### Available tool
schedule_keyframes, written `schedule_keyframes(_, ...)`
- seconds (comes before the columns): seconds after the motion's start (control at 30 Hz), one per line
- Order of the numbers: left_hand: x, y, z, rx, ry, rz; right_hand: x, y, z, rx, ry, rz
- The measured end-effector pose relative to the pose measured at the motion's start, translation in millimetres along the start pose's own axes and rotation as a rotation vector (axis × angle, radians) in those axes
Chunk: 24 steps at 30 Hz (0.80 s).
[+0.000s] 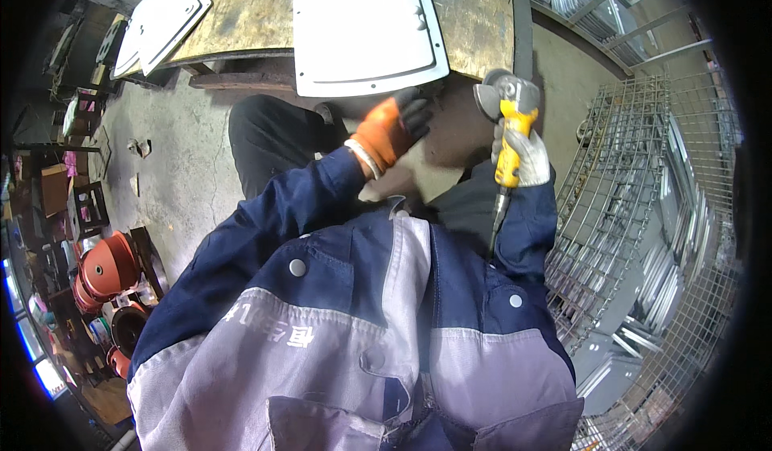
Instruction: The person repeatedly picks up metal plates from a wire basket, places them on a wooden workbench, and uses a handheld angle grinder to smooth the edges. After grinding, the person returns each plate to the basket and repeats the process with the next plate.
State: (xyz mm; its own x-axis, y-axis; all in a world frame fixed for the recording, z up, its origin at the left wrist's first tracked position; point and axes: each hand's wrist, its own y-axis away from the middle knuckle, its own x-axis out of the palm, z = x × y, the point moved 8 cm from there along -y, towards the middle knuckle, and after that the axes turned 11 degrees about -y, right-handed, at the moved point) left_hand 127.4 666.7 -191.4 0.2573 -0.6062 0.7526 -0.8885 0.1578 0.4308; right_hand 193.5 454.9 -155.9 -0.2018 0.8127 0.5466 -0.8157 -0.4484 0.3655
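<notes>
In my right hand [531, 160], in a whitish glove, is a yellow and grey angle grinder [513, 133]. The fingers wrap around its body, its round disc end points away from me, and a dark cord runs down from the handle beside my sleeve. My left hand [390, 129] wears an orange glove with dark fingers. Its fingers are stretched out and hold nothing I can see. They lie just below the near edge of a white panel [362, 28] with rounded corners and small holes along its rim. Whether the fingertips touch that edge, I cannot tell.
The panel rests on a worn wooden table [474, 16], with more white panels [169, 20] at its far left. Wire mesh cages [619, 169] holding metal pieces stand along my right. Reddish-brown bowl-shaped parts [111, 264] are stacked at the left, beyond the concrete floor [173, 161].
</notes>
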Motion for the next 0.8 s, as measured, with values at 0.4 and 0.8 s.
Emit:
schedule_keyframes(0.4, -141, 72, -122, 0.436, 0.321, -0.570, -7, 10, -20, 0.109, -0.231, 0.115)
schedule_keyframes(0.8, -189, 99, -193, 0.311, -0.446, -0.579, 58, 33, -33, 0.236, -0.159, 0.228)
